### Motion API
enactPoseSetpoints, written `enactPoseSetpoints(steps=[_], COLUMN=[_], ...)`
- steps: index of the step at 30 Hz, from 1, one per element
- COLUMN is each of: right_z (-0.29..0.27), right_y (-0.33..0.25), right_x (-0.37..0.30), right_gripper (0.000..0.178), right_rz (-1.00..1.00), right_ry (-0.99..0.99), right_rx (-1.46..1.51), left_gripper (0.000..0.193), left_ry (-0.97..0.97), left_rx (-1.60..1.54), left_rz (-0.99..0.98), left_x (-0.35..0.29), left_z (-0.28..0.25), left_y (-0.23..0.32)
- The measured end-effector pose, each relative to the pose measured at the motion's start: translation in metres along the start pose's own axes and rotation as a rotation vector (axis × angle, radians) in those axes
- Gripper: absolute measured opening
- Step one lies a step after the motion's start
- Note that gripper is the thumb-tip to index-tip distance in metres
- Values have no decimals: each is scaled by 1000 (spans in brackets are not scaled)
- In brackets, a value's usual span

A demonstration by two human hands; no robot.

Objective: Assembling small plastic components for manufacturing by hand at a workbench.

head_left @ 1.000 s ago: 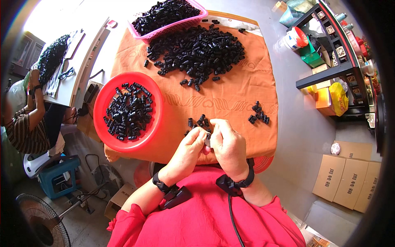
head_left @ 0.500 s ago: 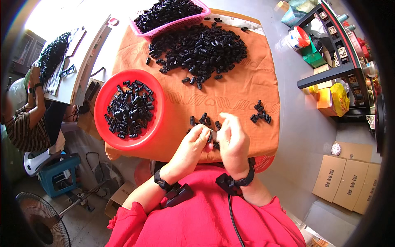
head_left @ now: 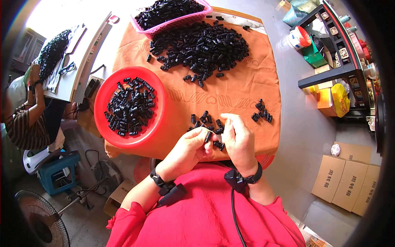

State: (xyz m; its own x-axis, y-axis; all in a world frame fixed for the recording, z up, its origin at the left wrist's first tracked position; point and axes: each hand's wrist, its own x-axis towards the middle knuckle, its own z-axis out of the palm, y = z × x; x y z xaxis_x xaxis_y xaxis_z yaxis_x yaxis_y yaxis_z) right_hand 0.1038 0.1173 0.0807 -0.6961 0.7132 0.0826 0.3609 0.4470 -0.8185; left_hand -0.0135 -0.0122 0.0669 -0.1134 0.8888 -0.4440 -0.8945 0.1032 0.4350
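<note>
At the near edge of the orange-covered table, my left hand [head_left: 184, 149] pinches a small black plastic part [head_left: 208, 136] between thumb and fingers. Just right of it, my right hand [head_left: 240, 147] is closed, its thumb and fingers around something small and greyish that I cannot make out. Several loose black parts [head_left: 204, 117] lie just beyond my fingers, some partly hidden by them. To the left, a red round basin [head_left: 159, 119] holds many similar parts. Another small cluster of black parts [head_left: 261, 112] sits to the right of my right hand.
A large pile of black parts [head_left: 201, 49] covers the far table, with a pink basket [head_left: 164, 27] of more behind it. At left, a person [head_left: 31, 119] works at a white table [head_left: 66, 92]. A fan [head_left: 43, 222] stands lower left; cartons [head_left: 329, 175] and a black shelf [head_left: 329, 77] are right.
My hands have drawn slightly apart, the right one shifting right. The black part in my left hand shows more clearly now.
</note>
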Motion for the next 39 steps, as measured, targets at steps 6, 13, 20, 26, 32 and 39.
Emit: enactPoseSetpoints(steps=[6,13,20,26,32,39], right_z=[-3,2,-6,-3,-4,0], right_y=[-13,-9,9,15,13,18], right_x=[-5,-7,0,-3,-2,-3], right_gripper=[18,12,11,10,9,8], right_rz=[-21,1,47,84,67,85], right_ry=[-171,-258,-29,-47,-50,-50], right_rx=[97,212,202,215,195,169], left_gripper=[20,19,21,23,29,24], left_ry=[3,23,-17,305,405,403], left_rx=[-1,0,48,883,1680,1742], left_rz=[51,26,79,82,513,403], left_x=[5,0,-9,-2,2,3], left_z=[-15,-18,-52,-40,-42,-46], left_y=[-11,-5,13,4,-19,-18])
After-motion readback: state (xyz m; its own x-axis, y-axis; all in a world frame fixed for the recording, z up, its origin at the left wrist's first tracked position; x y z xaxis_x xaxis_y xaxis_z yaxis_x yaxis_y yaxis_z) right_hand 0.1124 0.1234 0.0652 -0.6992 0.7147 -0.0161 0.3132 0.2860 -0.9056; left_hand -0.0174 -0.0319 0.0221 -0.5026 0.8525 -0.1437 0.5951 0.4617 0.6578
